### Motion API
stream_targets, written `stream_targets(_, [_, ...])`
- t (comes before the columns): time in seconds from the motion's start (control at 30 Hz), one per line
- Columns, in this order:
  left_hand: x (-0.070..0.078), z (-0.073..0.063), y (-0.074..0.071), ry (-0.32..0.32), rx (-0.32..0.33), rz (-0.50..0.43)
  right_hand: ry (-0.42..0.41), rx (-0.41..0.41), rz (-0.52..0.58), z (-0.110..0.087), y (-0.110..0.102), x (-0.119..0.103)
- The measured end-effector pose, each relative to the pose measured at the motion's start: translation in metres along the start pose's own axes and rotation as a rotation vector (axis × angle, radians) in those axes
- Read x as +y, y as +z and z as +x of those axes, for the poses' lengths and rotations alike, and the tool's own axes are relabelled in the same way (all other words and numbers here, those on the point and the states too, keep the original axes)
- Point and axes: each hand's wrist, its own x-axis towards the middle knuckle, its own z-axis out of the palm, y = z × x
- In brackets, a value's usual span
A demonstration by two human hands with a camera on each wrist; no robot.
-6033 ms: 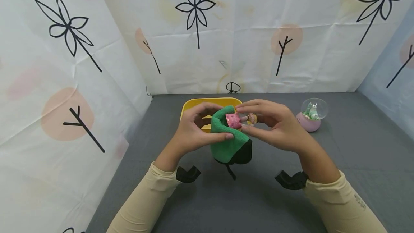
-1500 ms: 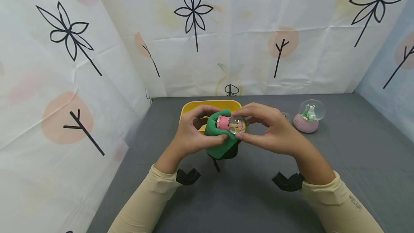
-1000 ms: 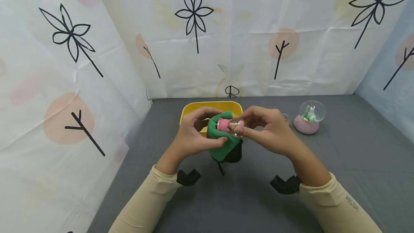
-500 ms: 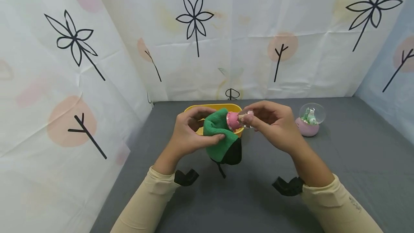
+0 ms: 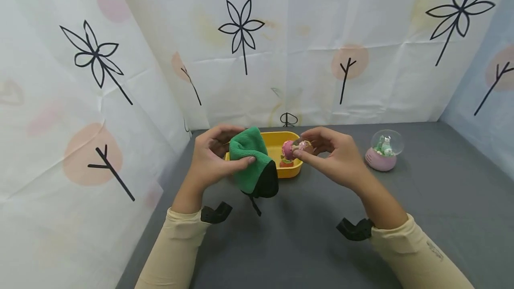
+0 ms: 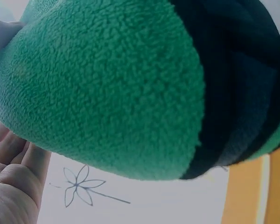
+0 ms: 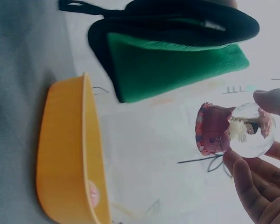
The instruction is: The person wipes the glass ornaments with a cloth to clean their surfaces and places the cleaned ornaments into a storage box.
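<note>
My right hand point(image 5: 335, 155) pinches a small snow globe point(image 5: 288, 149) by its clear dome, with the pink base pointing left. In the right wrist view, a tiny figure shows inside the snow globe point(image 7: 214, 130). My left hand point(image 5: 213, 155) grips a green fleece cloth point(image 5: 246, 173) with black panels and a dangling black strap, thumb in front and fingers partly hidden behind. Cloth and globe are apart. Behind them stands a yellow tray point(image 5: 285, 172), holding a small orange-red item point(image 5: 286, 163) that is mostly hidden by the globe.
A larger snow globe point(image 5: 381, 160) with a pink base and a pale figure inside stands to the right on the grey table point(image 5: 297, 244). Patterned white curtains point(image 5: 305, 66) enclose the back and sides.
Earlier the cloth wrapped the globe's pink base while the right hand held the dome. Now my left hand has drawn the cloth away to the left, and the base is bare above the tray.
</note>
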Motion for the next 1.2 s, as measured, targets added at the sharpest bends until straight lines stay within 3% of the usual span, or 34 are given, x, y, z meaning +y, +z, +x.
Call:
stream_targets(0.2, [0.005, 0.001, -0.016, -0.005, 0.013, 0.015, 0.072, -0.046, -0.002, 0.007, 0.014, 0.010])
stream_targets(0.37, [0.009, -0.001, -0.027, -0.048, 0.029, 0.027, 0.110, -0.101, -0.031, 0.023, 0.040, 0.026])
stream_targets(0.5, [0.009, 0.001, -0.029, -0.071, 0.015, 0.034, 0.106, -0.138, -0.074, 0.034, 0.060, 0.034])
stream_targets(0.73, [0.010, -0.001, -0.042, -0.065, 0.034, 0.035, 0.075, -0.292, -0.150, 0.053, 0.091, 0.040])
stream_targets(0.93, [0.013, -0.004, -0.055, -0.027, 0.077, 0.022, -0.011, -0.403, -0.257, 0.067, 0.106, 0.046])
stream_targets(1.2, [0.016, -0.002, -0.064, -0.055, 0.068, 0.034, 0.076, -0.484, -0.278, 0.077, 0.113, 0.047])
